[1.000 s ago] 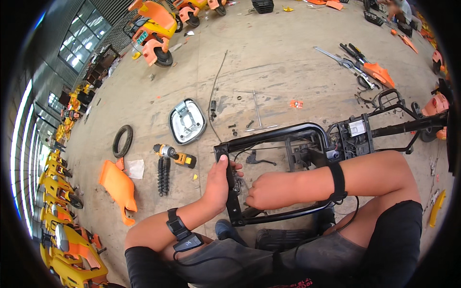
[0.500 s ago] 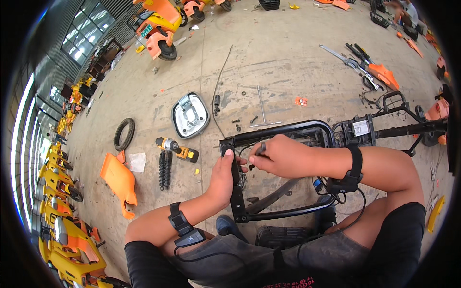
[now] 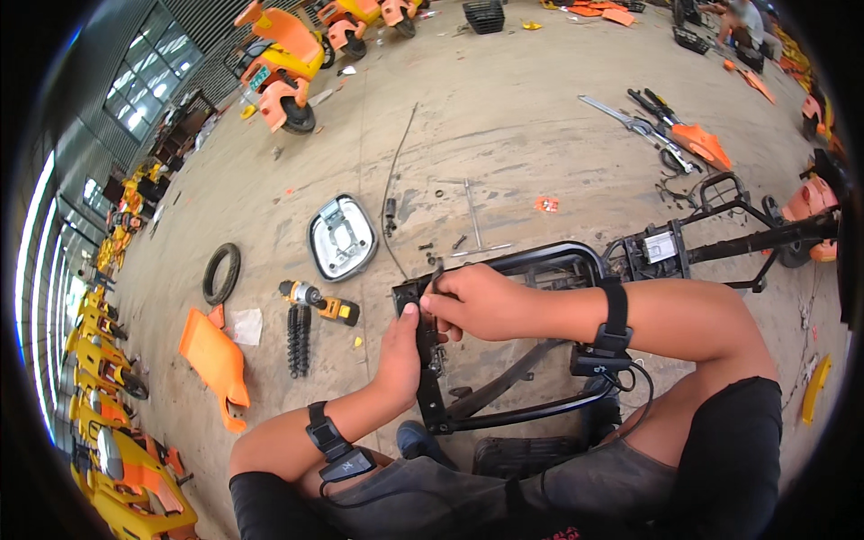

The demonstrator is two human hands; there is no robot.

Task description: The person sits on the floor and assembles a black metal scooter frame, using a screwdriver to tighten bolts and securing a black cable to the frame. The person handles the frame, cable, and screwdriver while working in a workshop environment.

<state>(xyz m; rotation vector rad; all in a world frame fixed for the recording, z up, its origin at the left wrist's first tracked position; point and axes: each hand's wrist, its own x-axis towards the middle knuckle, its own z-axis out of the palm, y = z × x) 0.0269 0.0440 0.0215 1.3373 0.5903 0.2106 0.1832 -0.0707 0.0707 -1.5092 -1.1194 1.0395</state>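
Note:
A black tubular scooter frame (image 3: 513, 418) lies in front of me, its flat end bar (image 3: 431, 396) nearest my left side. My left hand (image 3: 396, 353) is wrapped round that end bar, thumb on top and fingers partly hidden behind it. Just above and to the right, the fingers of my right hand (image 3: 468, 301) are pinched on a small dark rod-like piece (image 3: 438, 275), close to the bar and the left thumb. What kind of piece it is cannot be made out. Wires and small metal parts show inside the frame below the right hand.
Left of the frame lie a yellow cordless drill (image 3: 319, 301), black coil springs (image 3: 299, 342), an orange panel (image 3: 211, 360), a tyre (image 3: 221, 274) and a white-lined cover (image 3: 342, 238). Beyond are a T-handle wrench (image 3: 472, 216), bolts and fork parts (image 3: 643, 130). Parked scooters (image 3: 288, 90) stand farther off.
My right hand has moved left and closer to the left thumb and end bar, the dark piece still in its fingers. The left hand keeps its hold. The whole view has shifted slightly.

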